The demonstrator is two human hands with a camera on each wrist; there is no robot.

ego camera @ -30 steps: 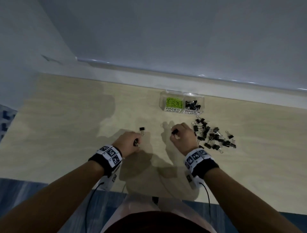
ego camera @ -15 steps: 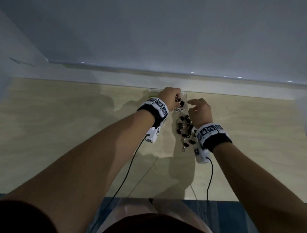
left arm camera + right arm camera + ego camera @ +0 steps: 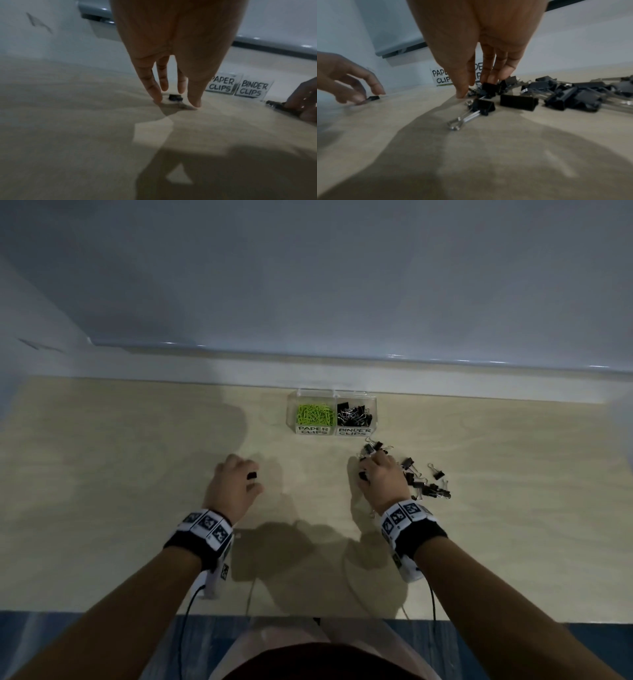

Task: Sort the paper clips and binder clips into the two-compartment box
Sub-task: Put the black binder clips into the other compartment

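Observation:
The clear two-compartment box (image 3: 373,405) stands at the table's far edge, with green paper clips (image 3: 314,414) in its left half and black binder clips (image 3: 354,415) in its right half. One lone binder clip (image 3: 252,475) (image 3: 175,97) lies on the table. My left hand (image 3: 251,481) (image 3: 176,101) comes down over it with straight fingers; fingertips (image 3: 157,99) touch the table on either side. My right hand (image 3: 366,470) (image 3: 476,88) is at the left end of the binder clip pile (image 3: 426,486). Its fingertips (image 3: 491,79) rest on one clip (image 3: 489,88), and the thumb stands beside it.
The light wooden table (image 3: 137,474) runs to a white ledge and wall behind the box. Another binder clip (image 3: 485,106) with silver handles lies just in front of my right hand. Cables hang from both wrist bands near the table's front edge.
Half a second ago both hands were up at the box, the left holding a clip over it. Both have pulled back, the left to the lone clip and the right to the pile.

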